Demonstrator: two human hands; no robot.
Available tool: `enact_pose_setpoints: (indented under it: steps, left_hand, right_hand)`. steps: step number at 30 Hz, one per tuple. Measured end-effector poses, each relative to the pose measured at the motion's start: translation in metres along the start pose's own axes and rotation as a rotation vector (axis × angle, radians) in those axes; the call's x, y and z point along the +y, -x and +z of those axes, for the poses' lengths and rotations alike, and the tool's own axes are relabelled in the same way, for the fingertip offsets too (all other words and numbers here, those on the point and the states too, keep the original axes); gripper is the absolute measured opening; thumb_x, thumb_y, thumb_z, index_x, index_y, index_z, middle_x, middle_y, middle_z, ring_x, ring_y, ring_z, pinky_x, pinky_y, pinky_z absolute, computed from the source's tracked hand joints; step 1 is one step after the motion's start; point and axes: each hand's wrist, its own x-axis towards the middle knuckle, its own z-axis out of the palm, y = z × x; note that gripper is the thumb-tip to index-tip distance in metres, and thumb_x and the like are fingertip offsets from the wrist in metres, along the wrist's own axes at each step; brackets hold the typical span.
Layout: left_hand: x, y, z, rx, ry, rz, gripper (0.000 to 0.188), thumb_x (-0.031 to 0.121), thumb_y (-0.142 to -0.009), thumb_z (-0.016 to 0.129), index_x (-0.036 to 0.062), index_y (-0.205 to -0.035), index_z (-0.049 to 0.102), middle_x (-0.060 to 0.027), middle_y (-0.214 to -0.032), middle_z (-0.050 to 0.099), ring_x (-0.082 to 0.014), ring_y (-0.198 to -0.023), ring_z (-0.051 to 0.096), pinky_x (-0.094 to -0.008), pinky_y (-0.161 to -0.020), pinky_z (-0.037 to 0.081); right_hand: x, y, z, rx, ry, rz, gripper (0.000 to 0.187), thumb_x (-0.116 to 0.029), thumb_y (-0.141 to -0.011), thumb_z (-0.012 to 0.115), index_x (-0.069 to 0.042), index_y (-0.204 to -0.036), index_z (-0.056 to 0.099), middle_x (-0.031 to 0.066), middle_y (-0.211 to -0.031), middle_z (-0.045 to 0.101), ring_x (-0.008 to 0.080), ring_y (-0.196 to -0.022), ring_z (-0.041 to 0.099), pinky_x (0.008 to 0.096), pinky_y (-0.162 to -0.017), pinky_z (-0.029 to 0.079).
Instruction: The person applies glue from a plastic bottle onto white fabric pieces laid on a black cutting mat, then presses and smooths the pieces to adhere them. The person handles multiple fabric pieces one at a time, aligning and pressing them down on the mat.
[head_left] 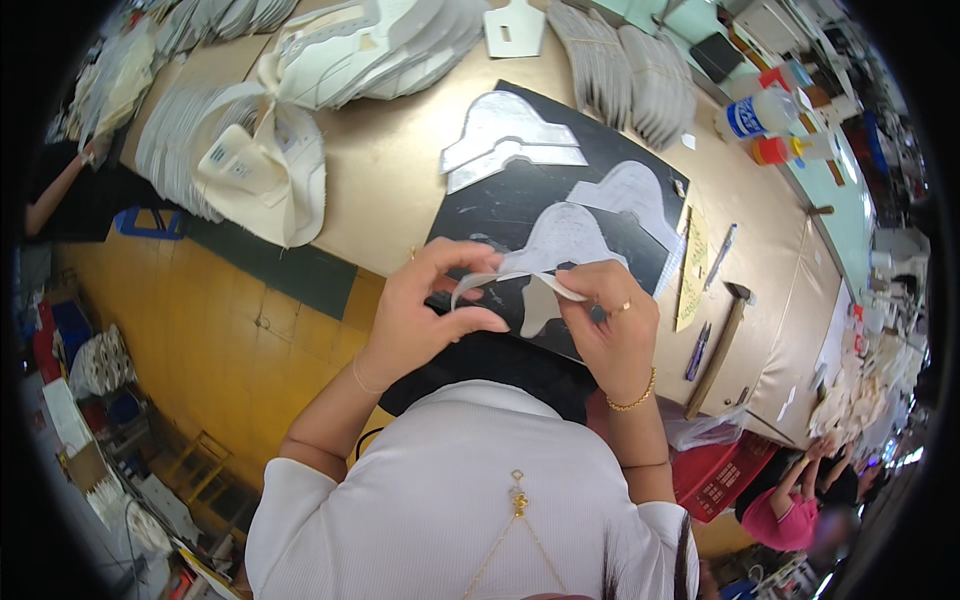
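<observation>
Between my hands, above the near edge of the black board (460, 215), is a thin pale shoe-upper piece (541, 305), bent into a curve. My right hand (612, 325) pinches its right end between thumb and fingers. Around its left end curls my left hand (425, 300), fingers behind it and thumb held apart in front. Just beyond the hands, a grey-white rounded piece (565, 235) lies on the board. Another rounded piece (632, 195) rests farther right, and a pair of overlapping pieces (512, 135) lies at the far left of the board.
Stacked pale cut pieces (385, 50) and bundled grey pieces (655, 85) line the far side. On the right lie a yellowish ruler (691, 270), a pen (721, 257), purple snips (698, 352) and a hammer (722, 350). A labelled bottle (762, 113) stands far right. Other people work at both sides.
</observation>
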Motion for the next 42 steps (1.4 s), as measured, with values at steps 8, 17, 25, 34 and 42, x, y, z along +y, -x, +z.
enact_pose_setpoints:
  steps: [8, 17, 25, 34, 42]
  left_hand:
    - [0.005, -0.001, 0.012, -0.175, -0.233, 0.284, 0.017, -0.005, -0.077, 0.075, 0.0001, -0.092, 0.067, -0.0158, -0.100, 0.070, -0.0277, -0.096, 0.070, -0.0330, -0.081, 0.056]
    - [0.005, 0.009, 0.021, -0.125, -0.209, 0.208, 0.021, -0.005, -0.075, 0.076, 0.0051, -0.093, 0.074, -0.0136, -0.109, 0.066, -0.0213, -0.092, 0.067, -0.0283, -0.076, 0.055]
    - [0.006, 0.006, 0.024, -0.223, -0.320, 0.185, 0.022, -0.002, -0.069, 0.081, 0.0057, -0.089, 0.077, -0.0130, -0.106, 0.065, -0.0215, -0.103, 0.061, -0.0294, -0.079, 0.053]
    - [-0.007, 0.011, 0.030, -0.137, -0.063, 0.032, 0.008, 0.003, -0.088, 0.067, -0.0003, -0.095, 0.063, -0.0213, -0.114, 0.059, -0.0230, -0.099, 0.064, -0.0318, -0.070, 0.063]
    - [0.002, -0.002, 0.044, -0.180, 0.031, -0.044, 0.040, 0.033, -0.089, 0.071, 0.0013, -0.100, 0.050, -0.0182, -0.110, 0.063, -0.0202, -0.095, 0.065, -0.0324, -0.086, 0.053]
  right_hand:
    - [-0.004, 0.016, -0.026, -0.200, -0.640, 0.057, 0.034, -0.006, -0.086, 0.070, -0.005, -0.119, 0.063, 0.0142, -0.130, 0.057, 0.0202, -0.089, 0.069, 0.0294, -0.074, 0.058]
    - [-0.002, 0.018, -0.012, -0.066, -0.285, -0.026, 0.040, 0.002, -0.081, 0.071, -0.008, -0.120, 0.065, 0.0095, -0.099, 0.066, 0.0192, -0.078, 0.066, 0.0295, -0.069, 0.054]
    - [-0.010, 0.019, -0.019, -0.139, -0.210, -0.054, 0.030, -0.009, -0.084, 0.067, -0.012, -0.114, 0.067, 0.0066, -0.087, 0.059, 0.0266, -0.075, 0.063, 0.0359, -0.066, 0.053]
    - [0.008, 0.058, -0.051, 0.305, -0.243, 0.036, 0.009, -0.010, -0.085, 0.068, -0.005, -0.086, 0.061, 0.0078, -0.091, 0.061, 0.0273, -0.083, 0.063, 0.0337, -0.071, 0.051]
    - [0.064, 0.210, -0.171, 1.398, -0.358, 0.081, 0.005, 0.000, -0.095, 0.055, -0.001, -0.091, 0.056, 0.0165, -0.101, 0.067, 0.0215, -0.086, 0.066, 0.0335, -0.078, 0.057]
